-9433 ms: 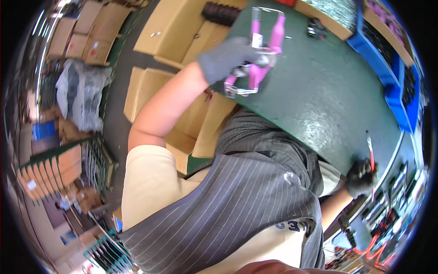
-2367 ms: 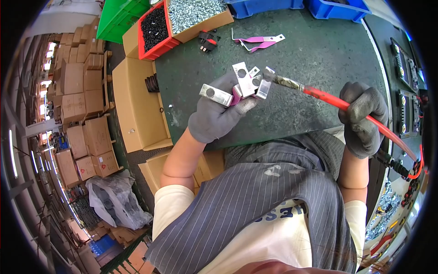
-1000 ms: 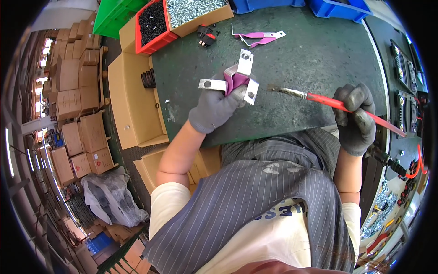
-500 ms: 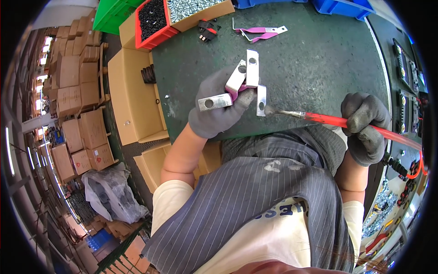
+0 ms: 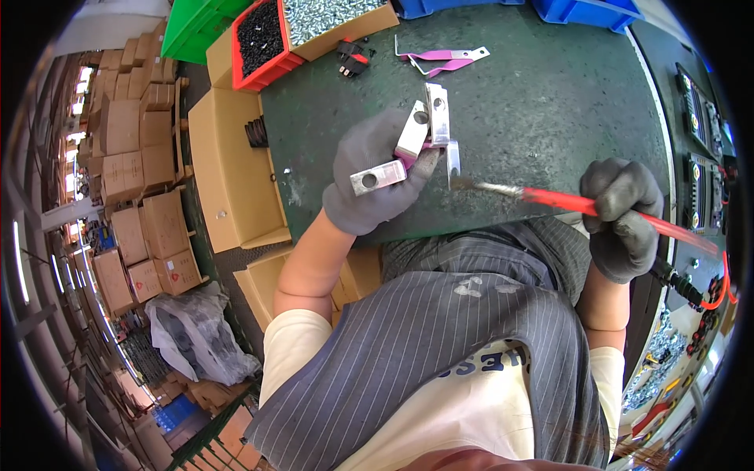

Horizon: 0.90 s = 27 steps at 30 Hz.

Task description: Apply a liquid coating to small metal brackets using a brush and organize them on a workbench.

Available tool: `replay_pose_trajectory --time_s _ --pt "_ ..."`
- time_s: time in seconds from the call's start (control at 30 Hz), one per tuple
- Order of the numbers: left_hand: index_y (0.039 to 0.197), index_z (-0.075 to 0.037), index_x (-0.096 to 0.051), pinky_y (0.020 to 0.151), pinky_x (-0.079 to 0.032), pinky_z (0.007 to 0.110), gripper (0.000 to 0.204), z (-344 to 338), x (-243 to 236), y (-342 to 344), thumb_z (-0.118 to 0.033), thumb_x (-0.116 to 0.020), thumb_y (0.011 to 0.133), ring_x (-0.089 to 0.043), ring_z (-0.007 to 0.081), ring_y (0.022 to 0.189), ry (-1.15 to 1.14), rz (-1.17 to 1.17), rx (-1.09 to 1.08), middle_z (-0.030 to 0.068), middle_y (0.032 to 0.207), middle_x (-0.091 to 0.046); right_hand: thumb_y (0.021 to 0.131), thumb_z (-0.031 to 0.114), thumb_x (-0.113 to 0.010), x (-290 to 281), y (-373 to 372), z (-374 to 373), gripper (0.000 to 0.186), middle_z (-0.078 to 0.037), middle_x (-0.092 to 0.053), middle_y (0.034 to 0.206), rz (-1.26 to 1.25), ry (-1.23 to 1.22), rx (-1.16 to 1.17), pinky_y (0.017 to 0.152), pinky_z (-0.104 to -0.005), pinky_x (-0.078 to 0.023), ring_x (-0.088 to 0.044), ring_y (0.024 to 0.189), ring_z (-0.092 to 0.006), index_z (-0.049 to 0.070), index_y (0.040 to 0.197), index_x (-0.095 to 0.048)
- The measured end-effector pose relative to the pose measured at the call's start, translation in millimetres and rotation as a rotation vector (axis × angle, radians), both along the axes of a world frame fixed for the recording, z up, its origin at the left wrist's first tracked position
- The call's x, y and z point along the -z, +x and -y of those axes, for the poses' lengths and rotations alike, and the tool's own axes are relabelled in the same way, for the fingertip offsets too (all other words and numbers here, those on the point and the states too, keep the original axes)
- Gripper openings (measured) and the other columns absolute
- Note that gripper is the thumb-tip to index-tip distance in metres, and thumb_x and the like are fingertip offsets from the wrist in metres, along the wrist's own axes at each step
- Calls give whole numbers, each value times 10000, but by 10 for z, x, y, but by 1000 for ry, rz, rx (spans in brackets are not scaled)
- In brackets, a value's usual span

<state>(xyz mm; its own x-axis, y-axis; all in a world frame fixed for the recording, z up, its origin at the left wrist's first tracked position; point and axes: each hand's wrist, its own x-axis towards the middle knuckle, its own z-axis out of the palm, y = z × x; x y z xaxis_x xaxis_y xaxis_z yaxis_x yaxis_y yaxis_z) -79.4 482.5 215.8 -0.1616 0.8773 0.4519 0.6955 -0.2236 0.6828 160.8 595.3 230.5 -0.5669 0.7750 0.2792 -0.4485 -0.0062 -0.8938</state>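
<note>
My left hand (image 5: 371, 173), in a grey glove, is closed around a bunch of metal strips (image 5: 411, 130) with purple middles. Their silvery ends fan out past the fingers, and each visible end has a round hole. In my right hand (image 5: 623, 220), also gloved, is a brush (image 5: 550, 198) with a red handle. Its dark bristles touch or nearly touch the rightmost strip end (image 5: 453, 162); I cannot tell which. The strips' purple middles are mostly hidden by my left fingers.
Two more purple-and-silver strips (image 5: 446, 56) lie on the dark green table (image 5: 542, 102). Beside them sits a small black-and-red part (image 5: 353, 59). A red bin (image 5: 296, 59) of black fasteners and a carton (image 5: 352, 39) of silvery ones stand at the far left. Blue bins (image 5: 593, 11) line the back.
The strips have tilted and shifted slightly in my left hand. My right hand has moved a little left, and the brush tip sits slightly further left and higher on the strip end.
</note>
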Motion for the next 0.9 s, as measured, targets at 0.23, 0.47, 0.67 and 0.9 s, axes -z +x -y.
replay_pose_trajectory --time_s 0.23,0.47,0.67,0.9 --pt "866 -59 -587 554 -464 316 174 -231 80 -11 -103 -669 718 -577 258 617 -101 49 -125 84 721 -589 665 189 -514 119 84 -103 180 -53 -467 565 227 37 59 442 -210 -290 -390 473 -85 11 693 -520" --pt "888 -46 -582 656 -492 405 344 -972 316 -86 -367 -586 764 -620 333 745 -483 -449 -394 151 810 -636 769 160 -451 624 171 -297 188 -49 -499 620 203 -277 296 455 -198 -289 -378 489 -82 9 838 -538" --pt "910 -83 -628 684 -491 436 284 -1207 117 -20 -316 -553 767 -629 317 804 -824 -537 -264 157 889 -640 776 171 -466 840 228 -309 187 -61 -525 638 88 -384 287 452 -199 -333 -430 495 -100 23 871 -531" --pt "959 -78 -614 714 -482 372 290 -562 40 -546 -252 -606 727 -613 290 777 -716 -474 221 122 846 -631 769 171 -485 854 251 -353 191 -66 -528 647 33 -384 210 482 -206 -338 -434 523 -102 22 879 -531"
